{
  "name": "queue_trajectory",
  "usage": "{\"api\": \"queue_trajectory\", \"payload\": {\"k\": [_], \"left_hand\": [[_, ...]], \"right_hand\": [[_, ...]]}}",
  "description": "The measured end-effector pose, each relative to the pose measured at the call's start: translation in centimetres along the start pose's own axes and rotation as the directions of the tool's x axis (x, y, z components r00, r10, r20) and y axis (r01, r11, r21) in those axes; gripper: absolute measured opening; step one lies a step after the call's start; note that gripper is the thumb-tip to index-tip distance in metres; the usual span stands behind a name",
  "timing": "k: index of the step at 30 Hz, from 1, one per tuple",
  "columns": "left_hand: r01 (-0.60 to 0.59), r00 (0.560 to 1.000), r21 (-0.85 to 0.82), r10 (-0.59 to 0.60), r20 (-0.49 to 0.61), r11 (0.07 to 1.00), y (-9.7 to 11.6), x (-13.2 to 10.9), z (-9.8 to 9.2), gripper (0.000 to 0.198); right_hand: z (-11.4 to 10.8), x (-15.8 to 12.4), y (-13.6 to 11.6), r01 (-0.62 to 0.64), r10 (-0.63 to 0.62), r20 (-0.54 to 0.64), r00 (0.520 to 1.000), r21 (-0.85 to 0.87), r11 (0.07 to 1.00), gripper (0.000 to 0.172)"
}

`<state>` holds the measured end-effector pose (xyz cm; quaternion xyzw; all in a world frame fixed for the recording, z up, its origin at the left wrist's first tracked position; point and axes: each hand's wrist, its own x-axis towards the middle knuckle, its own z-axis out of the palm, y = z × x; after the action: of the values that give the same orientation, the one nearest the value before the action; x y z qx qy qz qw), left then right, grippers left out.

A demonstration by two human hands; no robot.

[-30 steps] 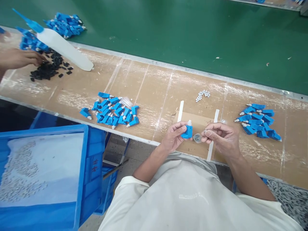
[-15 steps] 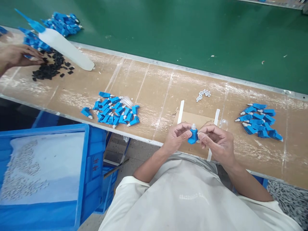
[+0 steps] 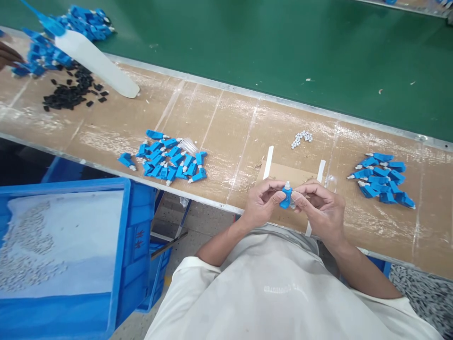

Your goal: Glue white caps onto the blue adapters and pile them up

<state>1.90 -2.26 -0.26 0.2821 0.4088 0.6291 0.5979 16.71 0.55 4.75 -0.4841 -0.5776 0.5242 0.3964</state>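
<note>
Blue part (image 3: 285, 198): turned slightly between the fingers since the frame half a second earlier, its foot no longer jutting toward the left; pale tip up, held in front of the shirt, above the near edge of the worktop (image 3: 231, 127).
Left hand (image 3: 260, 205): gripping the blue part, thumb on its near face.
Right hand (image 3: 322, 210): fingertips pinched on a small clear piece (image 3: 293, 205) at the blue part's right side; piece mostly hidden, details not readable.
Cardboard sheet (image 3: 293, 174): under the hands, lying between two white strips (image 3: 269, 162).
Small white pieces (image 3: 302, 139): loose curved cluster beyond the sheet.
Right-side blue parts (image 3: 378, 177): heaped, well apart from the right hand.
Left-side blue parts (image 3: 171, 158): heaped near the worktop's near edge, clear plastic item (image 3: 188, 145) beside them.
Bottle (image 3: 97, 63): white, blue nozzle, aslant at far left, near black pieces (image 3: 67, 94).
Co-worker's hand (image 3: 7, 55): shifted from the black pieces to the far-left blue heap (image 3: 46, 52); partly out of view.
Blue crate (image 3: 136, 245): lower left, pale pieces (image 3: 30, 245) on a white liner.
Green surface (image 3: 230, 52): beyond the worktop.
</note>
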Motion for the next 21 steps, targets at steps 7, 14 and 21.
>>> {"api": "queue_trajectory", "payload": {"k": [7,14,21], "left_hand": [[-0.039,0.994,0.036,0.034,0.108,0.999,0.3,0.3,-0.5,0.038],[0.023,0.970,-0.038,-0.013,0.241,0.999,0.1,0.3,-0.1,0.038],[-0.022,0.944,0.039,0.008,0.329,0.999,1.4,0.1,0.4,0.036]], "right_hand": [[-0.8,1.3,0.0,-0.164,0.145,0.118,0.982,0.178,0.970,0.027],[-1.8,1.6,1.0,-0.478,0.341,0.359,0.869,0.429,0.767,0.040],[-2.1,0.9,0.8,-0.468,0.330,0.348,0.878,0.468,0.750,0.034]]}}
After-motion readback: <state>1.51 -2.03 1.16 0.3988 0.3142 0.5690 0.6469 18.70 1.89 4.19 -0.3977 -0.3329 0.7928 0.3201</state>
